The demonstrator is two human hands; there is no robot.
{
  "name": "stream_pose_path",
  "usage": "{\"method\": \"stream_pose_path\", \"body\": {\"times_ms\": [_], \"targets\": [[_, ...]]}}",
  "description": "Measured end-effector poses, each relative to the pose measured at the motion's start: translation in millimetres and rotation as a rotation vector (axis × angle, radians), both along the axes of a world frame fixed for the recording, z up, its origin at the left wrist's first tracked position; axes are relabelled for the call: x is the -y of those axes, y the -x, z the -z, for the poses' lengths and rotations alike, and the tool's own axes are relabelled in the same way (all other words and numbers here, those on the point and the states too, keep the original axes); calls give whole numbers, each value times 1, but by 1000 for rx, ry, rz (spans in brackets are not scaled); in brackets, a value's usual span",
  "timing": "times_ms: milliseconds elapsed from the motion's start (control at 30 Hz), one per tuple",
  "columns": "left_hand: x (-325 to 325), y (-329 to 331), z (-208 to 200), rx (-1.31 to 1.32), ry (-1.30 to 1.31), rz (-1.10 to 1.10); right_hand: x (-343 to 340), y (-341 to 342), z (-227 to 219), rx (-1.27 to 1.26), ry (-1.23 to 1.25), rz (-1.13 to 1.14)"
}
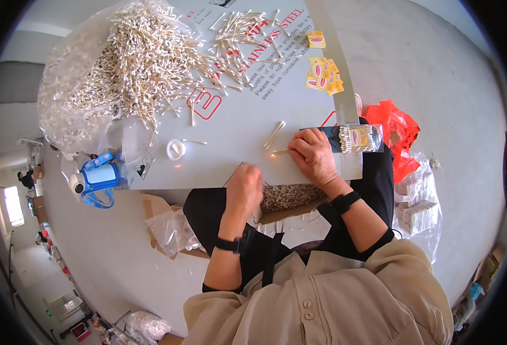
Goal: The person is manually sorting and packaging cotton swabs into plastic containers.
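At the table's front edge, my left hand (245,187) is closed with its fingers curled under; anything inside it is hidden. My right hand (312,154) is closed low over the tabletop, and a cotton swab (280,152) sticks out from its fingers to the left. Just beyond lies a pair of loose cotton swabs (275,134). To the right of my right hand, a clear packet of cotton swabs (357,139) with a yellow label overhangs the table edge. A dark flat strip (333,138) shows between that hand and the packet.
A big heap of cotton swabs (141,57) spills from a clear bag at the far left. Yellow cards (324,75) lie far right. A small white round tub (176,149) and a blue bottle (99,175) sit left. Below the table stands a swab-filled box (291,197).
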State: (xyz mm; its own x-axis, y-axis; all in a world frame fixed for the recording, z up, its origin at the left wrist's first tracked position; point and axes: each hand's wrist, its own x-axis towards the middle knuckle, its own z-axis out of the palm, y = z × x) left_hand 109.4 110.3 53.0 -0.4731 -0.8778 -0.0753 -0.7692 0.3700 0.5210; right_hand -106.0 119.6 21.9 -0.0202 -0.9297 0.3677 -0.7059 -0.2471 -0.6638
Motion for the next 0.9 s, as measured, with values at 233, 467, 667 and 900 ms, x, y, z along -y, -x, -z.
{"method": "stream_pose_path", "body": {"times_ms": [233,467,667,900], "targets": [[61,-46,16,57,309,-475,2,-4,-5,2,20,3],[103,-25,25,225,369,-577,1,-3,-5,-5,4,7],[119,-15,21,50,408,-342,0,1,-7,-7,-29,13],[174,-48,15,279,381,-357,0,2,-9,6,-42,-8]]}}
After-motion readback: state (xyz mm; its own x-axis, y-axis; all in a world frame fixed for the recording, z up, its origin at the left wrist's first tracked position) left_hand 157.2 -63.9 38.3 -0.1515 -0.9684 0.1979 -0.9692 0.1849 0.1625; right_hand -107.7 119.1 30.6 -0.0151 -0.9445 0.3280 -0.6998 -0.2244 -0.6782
